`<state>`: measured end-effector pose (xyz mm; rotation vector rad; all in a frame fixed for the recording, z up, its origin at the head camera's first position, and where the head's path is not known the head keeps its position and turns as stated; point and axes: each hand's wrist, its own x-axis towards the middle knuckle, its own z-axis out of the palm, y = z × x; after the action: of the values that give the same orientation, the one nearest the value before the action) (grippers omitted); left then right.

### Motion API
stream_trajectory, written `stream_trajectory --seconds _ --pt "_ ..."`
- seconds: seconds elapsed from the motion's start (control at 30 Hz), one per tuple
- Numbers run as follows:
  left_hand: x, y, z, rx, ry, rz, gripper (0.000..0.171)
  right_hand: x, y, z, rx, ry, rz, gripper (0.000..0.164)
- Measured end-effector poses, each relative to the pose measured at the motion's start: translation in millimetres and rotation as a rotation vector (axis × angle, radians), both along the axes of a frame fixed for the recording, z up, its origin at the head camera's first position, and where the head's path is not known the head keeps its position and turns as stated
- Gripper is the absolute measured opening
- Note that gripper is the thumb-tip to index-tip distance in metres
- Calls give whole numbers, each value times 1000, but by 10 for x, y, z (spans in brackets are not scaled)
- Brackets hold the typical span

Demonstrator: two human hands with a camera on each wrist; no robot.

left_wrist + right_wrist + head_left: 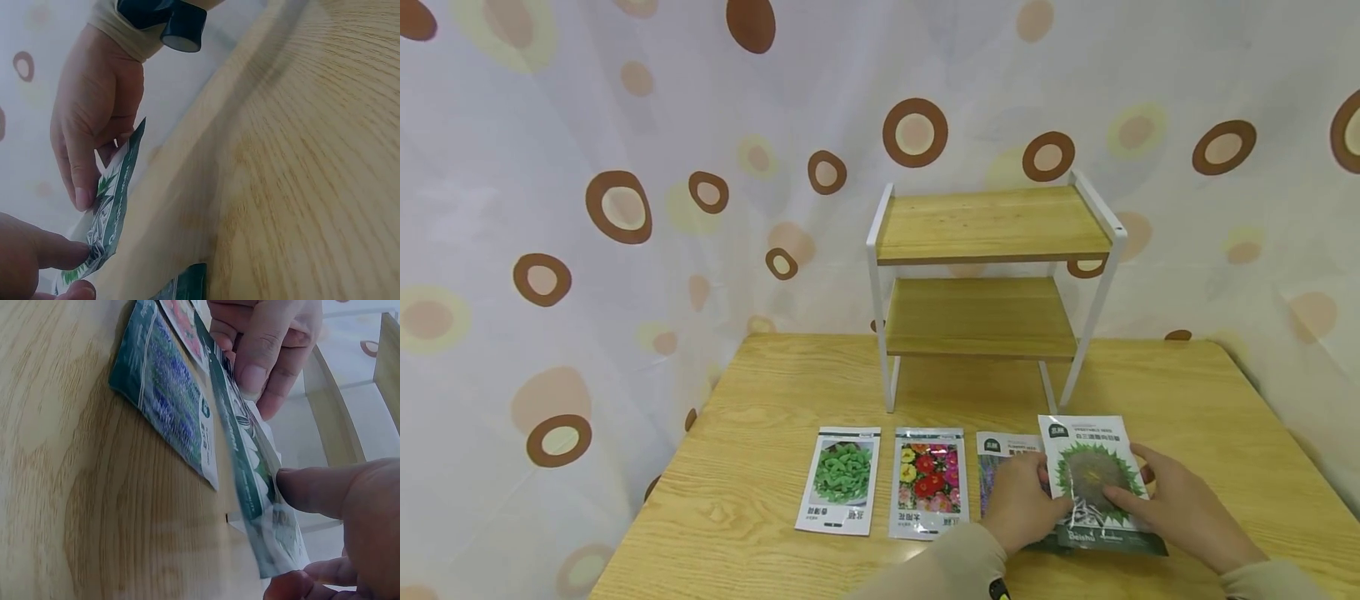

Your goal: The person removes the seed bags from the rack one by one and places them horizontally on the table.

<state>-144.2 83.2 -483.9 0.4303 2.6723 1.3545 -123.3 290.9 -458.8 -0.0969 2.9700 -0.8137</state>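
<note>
Both hands hold a sunflower seed packet point(1093, 471) by its two sides, raised over the table at the right. The left hand point(1021, 502) pinches its left edge, thumb on the front. On the opposite edge, the right hand point(1187, 508) grips with its thumb across the printed face. Partly hidden behind the left hand lies a packet with purple flowers point(167, 387), flat on the wood. To its left rest a packet of red and yellow flowers point(929, 483) and one showing green leaves point(841, 479).
A two-tier shelf point(992, 229) with white legs and wooden boards stands at the back of the wooden table point(760, 533). Behind it hangs a white cloth point(715, 108) patterned with brown circles.
</note>
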Motion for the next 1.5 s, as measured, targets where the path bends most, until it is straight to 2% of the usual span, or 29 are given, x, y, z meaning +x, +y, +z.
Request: stream_trajectory --seconds 0.2,0.4,0.5,0.6,0.73,0.9,1.0,1.2,1.33,1.5 --pt "25 110 -41 -43 12 -13 40 2 104 -56 27 -10 5 90" --pt "48 229 -73 -109 47 -57 30 2 228 -135 50 -34 -2 88" --pt "47 292 -87 -148 55 -68 37 -1 293 -172 54 -56 -5 88" --pt "34 363 -108 -190 27 -46 47 -7 337 -212 55 -68 0 87" --pt "15 464 -120 -244 -18 -11 52 -16 392 -261 63 -86 5 87" --pt "26 533 -108 -284 -55 -3 45 -35 436 -311 70 -133 23 89" --pt "36 556 -132 -339 -61 -43 36 -44 456 -350 66 -155 43 87" --pt "11 601 -219 -534 73 -170 36 -50 481 -403 60 -156 43 88" --pt "5 616 -242 -626 168 -194 35 -53 479 -428 68 -134 36 90" --pt "28 604 -232 -679 209 -193 34 -74 493 -469 74 -163 14 95"
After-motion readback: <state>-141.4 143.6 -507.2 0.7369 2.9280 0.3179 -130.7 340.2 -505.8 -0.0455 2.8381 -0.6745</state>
